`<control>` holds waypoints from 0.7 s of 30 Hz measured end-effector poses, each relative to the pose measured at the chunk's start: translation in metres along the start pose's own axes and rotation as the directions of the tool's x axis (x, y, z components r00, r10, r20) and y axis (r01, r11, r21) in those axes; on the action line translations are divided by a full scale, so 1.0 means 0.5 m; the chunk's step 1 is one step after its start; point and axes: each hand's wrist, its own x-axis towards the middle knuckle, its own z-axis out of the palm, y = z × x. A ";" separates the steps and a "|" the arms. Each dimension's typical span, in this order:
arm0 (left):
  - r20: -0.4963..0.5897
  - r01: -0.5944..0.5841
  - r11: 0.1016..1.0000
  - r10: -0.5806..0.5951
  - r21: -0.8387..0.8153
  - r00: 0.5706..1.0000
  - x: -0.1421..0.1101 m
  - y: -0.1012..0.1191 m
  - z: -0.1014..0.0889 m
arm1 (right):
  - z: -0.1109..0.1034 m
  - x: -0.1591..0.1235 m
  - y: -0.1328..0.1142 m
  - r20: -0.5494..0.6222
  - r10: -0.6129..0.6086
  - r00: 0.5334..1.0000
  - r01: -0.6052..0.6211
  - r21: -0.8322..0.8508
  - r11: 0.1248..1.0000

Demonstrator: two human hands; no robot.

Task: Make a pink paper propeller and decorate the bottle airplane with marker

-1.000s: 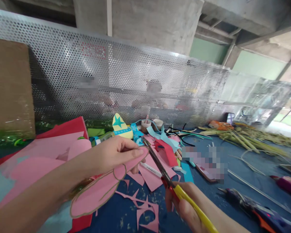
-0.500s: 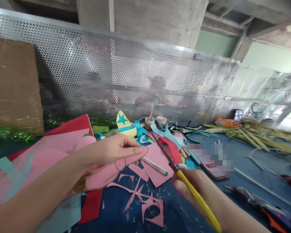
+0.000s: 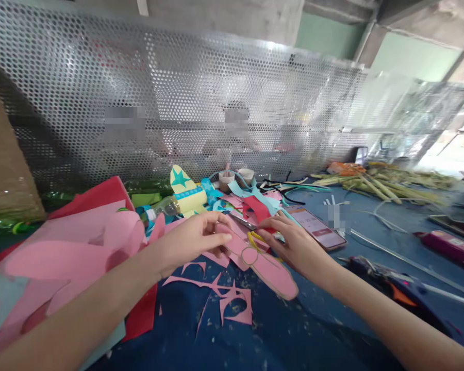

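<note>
A pink paper cutout (image 3: 271,273) with two rounded lobes and a pencilled outline is pinched at its upper end by my left hand (image 3: 201,234). Its longer lobe slants down to the right. Scissors (image 3: 243,221) with dark blades and yellow handles lie among the paper pieces behind the cutout, partly hidden by it. Over the scissors' handles is my right hand (image 3: 288,239), palm down, its fingers loosely apart. Whether its fingertips touch the handles is hard to see. Pink paper scraps (image 3: 235,306) lie on the blue table below.
Pink sheets (image 3: 81,252) and red paper (image 3: 141,314) cover the left side. A bottle with yellow paper (image 3: 191,198) stands behind my left hand. At the right lie a phone (image 3: 319,229), a glue gun (image 3: 394,281) and dry stalks (image 3: 386,183). A perforated metal panel (image 3: 201,103) closes the back.
My right hand has set down the scissors and loosened its grip. The cutout has turned, so its long lobe now points right rather than left. The camera view has shifted slightly.
</note>
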 end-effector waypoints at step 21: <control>-0.492 -0.342 0.782 0.603 0.521 0.628 -0.110 0.113 -0.094 | 0.039 -0.022 0.011 0.310 0.019 0.950 -0.094 0.228 0.969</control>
